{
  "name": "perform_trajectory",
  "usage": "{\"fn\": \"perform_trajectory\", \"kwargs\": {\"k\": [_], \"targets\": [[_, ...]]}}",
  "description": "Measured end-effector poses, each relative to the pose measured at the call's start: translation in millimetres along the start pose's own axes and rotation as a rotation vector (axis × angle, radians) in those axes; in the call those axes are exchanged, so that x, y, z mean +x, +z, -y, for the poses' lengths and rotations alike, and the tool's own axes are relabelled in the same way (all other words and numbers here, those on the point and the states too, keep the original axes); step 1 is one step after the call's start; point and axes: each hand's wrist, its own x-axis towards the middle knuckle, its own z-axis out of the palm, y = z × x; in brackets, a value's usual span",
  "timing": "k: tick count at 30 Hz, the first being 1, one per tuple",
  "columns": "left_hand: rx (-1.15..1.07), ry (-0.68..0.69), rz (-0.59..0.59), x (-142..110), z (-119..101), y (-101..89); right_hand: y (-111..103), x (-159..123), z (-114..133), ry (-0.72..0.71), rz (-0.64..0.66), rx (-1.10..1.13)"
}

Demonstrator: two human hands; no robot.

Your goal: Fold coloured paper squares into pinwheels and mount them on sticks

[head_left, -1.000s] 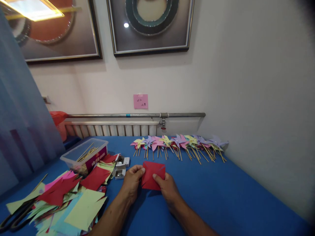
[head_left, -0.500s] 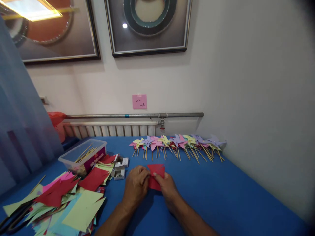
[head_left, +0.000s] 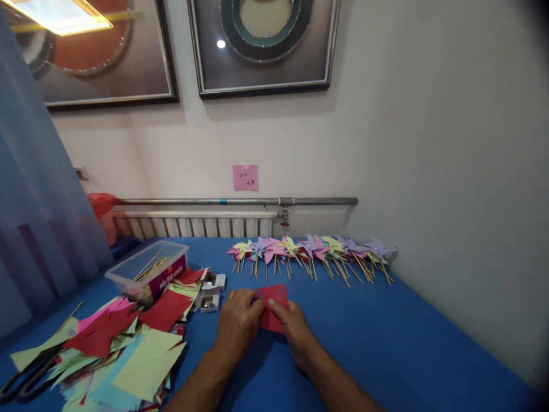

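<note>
We note bare counter (head_left: 377,343) right of the hands, open to the wall (head_left: 450,171). Pinwheels (head_left: 315,246) block the far edge. Left: paper heap (head_left: 146,360), tub (head_left: 148,272) and two small boxes (head_left: 210,298); a narrow strip before the left arm.

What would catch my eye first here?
Probably the bright row of pinwheels along the far edge of the blue table. Next, the red paper between the left hand and right hand, front and centre. Then the jumble of coloured sheets at the left.
</note>
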Motion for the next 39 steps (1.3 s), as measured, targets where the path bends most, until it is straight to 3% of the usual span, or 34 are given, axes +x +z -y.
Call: {"fn": "perform_trajectory", "kwargs": {"k": [7,17,25,31,33,36,39], "targets": [[0.016,0.018,-0.011,1.0,-1.4,0.7,3.8,8.2,-8.0,0.060,-0.114,0.099],[-0.076,-0.040,-0.001,0.9,-4.7,-0.6,0.2,10.4,-12.8,0.037,-0.134,0.046],[-0.583,-0.400,0.106,6.7,-5.9,-8.8,-0.4,9.5,-4.1,0.039,-0.143,-0.027],[-0.904,-0.986,0.156,7.9,2.5,2.2,-3.0,-2.2,15.7,-0.008,-0.087,-0.096],[-1.063,-1.117,0.196,4.3,5.0,11.4,-2.3,-6.4,19.5,-0.038,-0.054,-0.094],[-1.230,-1.224,0.233,-1.0,6.6,24.1,0.1,-11.0,21.3,-0.054,-0.014,-0.101],[-1.251,-1.252,0.222,-3.5,6.7,30.7,1.6,-13.3,21.6,-0.045,0.005,-0.131]]}}
